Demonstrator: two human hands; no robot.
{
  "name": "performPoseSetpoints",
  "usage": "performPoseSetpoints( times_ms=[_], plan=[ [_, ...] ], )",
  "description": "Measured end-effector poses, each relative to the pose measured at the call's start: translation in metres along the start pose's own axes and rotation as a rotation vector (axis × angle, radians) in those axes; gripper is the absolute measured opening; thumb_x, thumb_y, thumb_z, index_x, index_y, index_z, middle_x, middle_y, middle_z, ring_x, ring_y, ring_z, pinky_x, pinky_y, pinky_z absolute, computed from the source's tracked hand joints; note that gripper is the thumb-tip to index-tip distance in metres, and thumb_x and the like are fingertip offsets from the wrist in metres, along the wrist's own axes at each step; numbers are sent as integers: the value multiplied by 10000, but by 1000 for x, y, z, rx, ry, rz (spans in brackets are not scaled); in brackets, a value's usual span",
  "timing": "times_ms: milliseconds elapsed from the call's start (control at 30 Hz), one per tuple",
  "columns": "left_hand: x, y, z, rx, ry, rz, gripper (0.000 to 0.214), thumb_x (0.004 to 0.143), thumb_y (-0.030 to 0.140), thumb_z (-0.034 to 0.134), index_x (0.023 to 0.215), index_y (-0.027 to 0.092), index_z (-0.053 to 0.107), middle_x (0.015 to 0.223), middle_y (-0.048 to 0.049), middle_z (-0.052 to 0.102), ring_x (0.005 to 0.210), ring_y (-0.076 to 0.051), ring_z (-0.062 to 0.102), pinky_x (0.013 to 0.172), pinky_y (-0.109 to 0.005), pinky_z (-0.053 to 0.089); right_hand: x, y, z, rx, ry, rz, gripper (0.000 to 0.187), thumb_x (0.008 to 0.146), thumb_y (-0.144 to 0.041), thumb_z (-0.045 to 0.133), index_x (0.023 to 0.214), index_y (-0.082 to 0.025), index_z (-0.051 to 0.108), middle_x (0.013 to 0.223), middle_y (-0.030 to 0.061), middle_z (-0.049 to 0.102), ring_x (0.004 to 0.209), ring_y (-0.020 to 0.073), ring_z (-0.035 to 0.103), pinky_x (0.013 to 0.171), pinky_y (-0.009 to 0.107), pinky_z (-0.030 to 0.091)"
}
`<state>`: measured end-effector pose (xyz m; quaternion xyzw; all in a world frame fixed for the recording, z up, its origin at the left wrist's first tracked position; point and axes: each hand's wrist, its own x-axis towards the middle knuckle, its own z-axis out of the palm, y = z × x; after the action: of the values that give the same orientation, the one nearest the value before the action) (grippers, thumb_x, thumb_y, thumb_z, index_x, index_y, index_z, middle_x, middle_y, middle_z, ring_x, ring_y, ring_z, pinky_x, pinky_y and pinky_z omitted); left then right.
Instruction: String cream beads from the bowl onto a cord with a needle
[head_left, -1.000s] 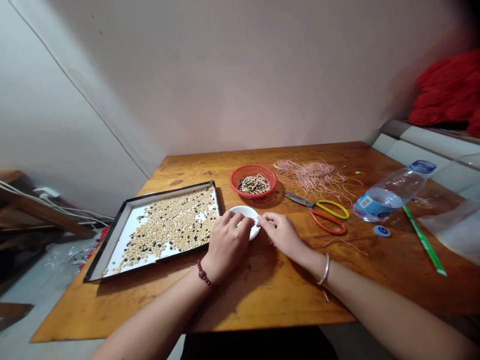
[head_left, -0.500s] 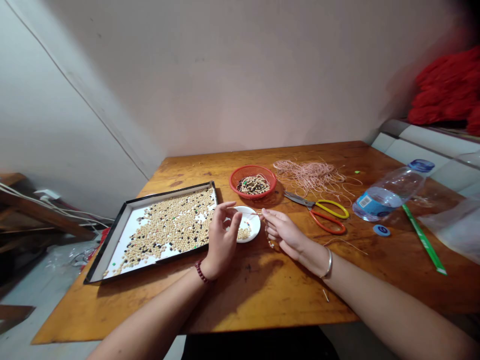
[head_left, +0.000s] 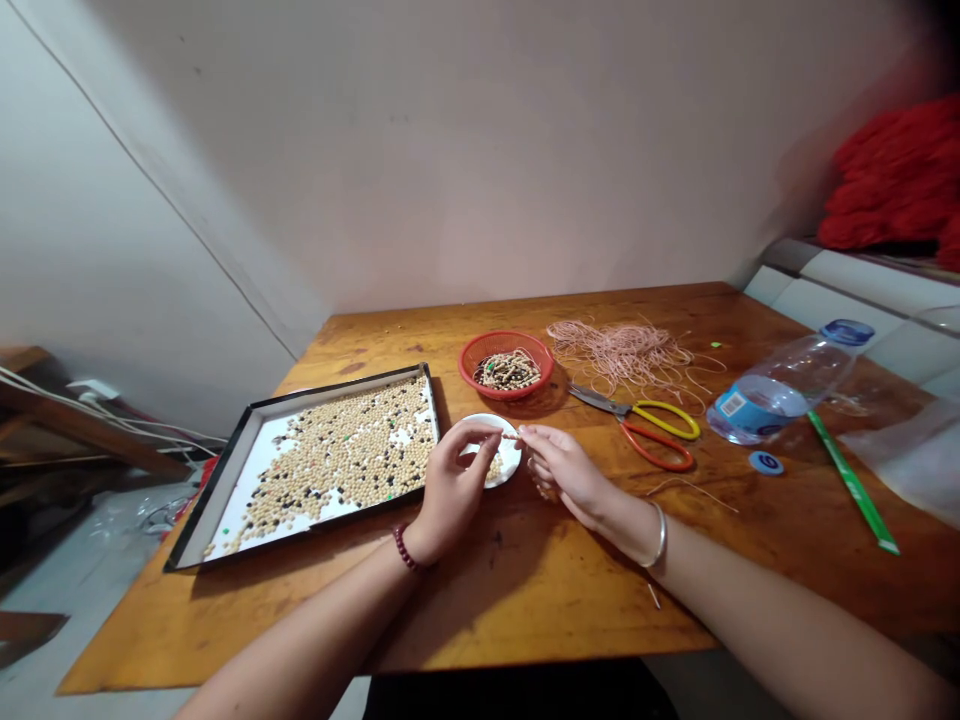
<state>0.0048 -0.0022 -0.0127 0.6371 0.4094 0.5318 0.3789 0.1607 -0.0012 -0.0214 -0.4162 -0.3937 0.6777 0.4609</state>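
My left hand [head_left: 450, 485] hovers over a small white dish [head_left: 508, 458] of beads, thumb and fingertips pinched together on something too small to name. My right hand [head_left: 562, 465] is just right of the dish, its fingers pinching the end of a thin pink cord that points at my left fingertips. A few strung beads hang below my right fingers. The two hands nearly touch above the dish.
A black-rimmed tray [head_left: 225, 470] with several tan and dark beads lies left. Behind the dish stand a red basket [head_left: 507, 347] of beads, a pile of pink cords [head_left: 622, 350], scissors [head_left: 652, 425], a lying water bottle [head_left: 780, 385], a blue cap [head_left: 764, 462] and a green stick [head_left: 851, 483].
My left hand lifted off the dish and closed into a pinch beside the cord end. My right hand stayed by the dish, holding the cord out.
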Motion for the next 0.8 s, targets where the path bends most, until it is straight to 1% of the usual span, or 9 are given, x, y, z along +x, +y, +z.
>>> performPoseSetpoints(
  times_ms=[100,167,367,567,700,800],
  plan=[
    [-2,1,1,9,11,-38,142,875,318,599,918,192,646,901,-40,661,825,-137,625,626,-194,503,4,3,-1,3,78,-33,328,781,-502,598,770,-194,487,399,-145,244,333,32,163,338,158,116],
    [-2,2,1,11,13,-55,150,879,325,592,919,189,640,907,-40,665,826,-138,626,628,-196,501,6,4,-2,-9,98,-46,328,779,-505,594,765,-198,478,395,-146,246,325,32,170,333,153,125],
    [-4,1,1,11,33,-80,179,877,349,591,900,173,613,894,-54,673,821,-153,639,634,-221,509,6,7,-3,-87,114,-90,344,792,-537,568,771,-207,474,402,-136,273,319,40,193,329,160,148],
    [-6,1,1,15,21,-96,182,909,357,542,896,176,557,870,-49,670,813,-146,650,656,-228,511,6,7,-2,-137,123,-157,418,747,-606,603,746,-204,491,417,-119,264,350,51,195,343,192,134],
    [-6,3,1,37,41,-55,164,898,336,563,906,176,600,974,-67,670,921,-163,643,719,-243,524,5,6,-3,-167,137,-179,437,761,-634,579,766,-206,492,420,-120,255,351,56,211,350,196,167],
    [-6,4,1,45,74,-30,160,884,327,584,897,176,634,959,-65,668,912,-166,641,714,-241,528,4,6,-3,-164,127,-170,436,769,-633,571,764,-207,479,425,-123,253,351,55,207,352,194,168]
  ],
)
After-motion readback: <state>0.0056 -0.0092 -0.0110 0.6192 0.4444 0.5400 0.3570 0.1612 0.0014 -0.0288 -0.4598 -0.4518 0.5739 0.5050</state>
